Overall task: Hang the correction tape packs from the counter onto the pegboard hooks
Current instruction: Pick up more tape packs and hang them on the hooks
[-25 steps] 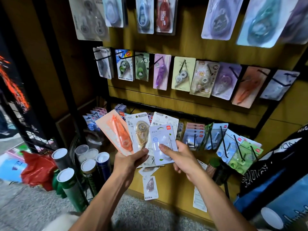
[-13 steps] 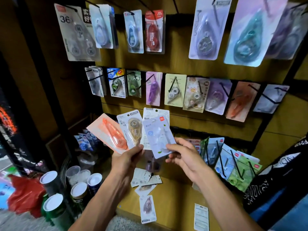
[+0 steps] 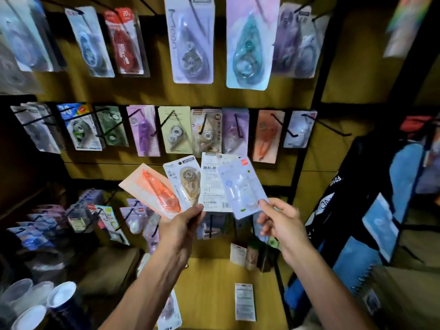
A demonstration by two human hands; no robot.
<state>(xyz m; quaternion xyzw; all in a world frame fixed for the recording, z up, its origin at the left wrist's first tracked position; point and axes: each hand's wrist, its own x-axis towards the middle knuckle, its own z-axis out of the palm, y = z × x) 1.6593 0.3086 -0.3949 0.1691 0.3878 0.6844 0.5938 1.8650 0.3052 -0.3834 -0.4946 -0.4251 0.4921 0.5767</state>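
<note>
My left hand (image 3: 181,225) grips a fan of correction tape packs: an orange pack (image 3: 152,190), a clear brown one (image 3: 185,181) and a white card turned back-side out (image 3: 212,181). My right hand (image 3: 279,219) pinches the lower corner of a pale lavender pack (image 3: 240,186) that overlaps the fan's right edge. Both hands are raised in front of the middle row of the pegboard (image 3: 147,91), just below the hanging packs. A black hook (image 3: 332,129) at the right end of that row sticks out beyond its pack.
More packs lie on the wooden counter (image 3: 209,282) below, among them a white card (image 3: 244,301). Lower hooks at the left carry several packs (image 3: 104,220). Cylindrical cans (image 3: 59,296) stand at the bottom left. A dark bag rack (image 3: 371,210) crowds the right side.
Both hands have risen with the packs toward the middle row, and my view has tilted upward and closer to the board. The lavender pack has slid right, partly away from the fan.
</note>
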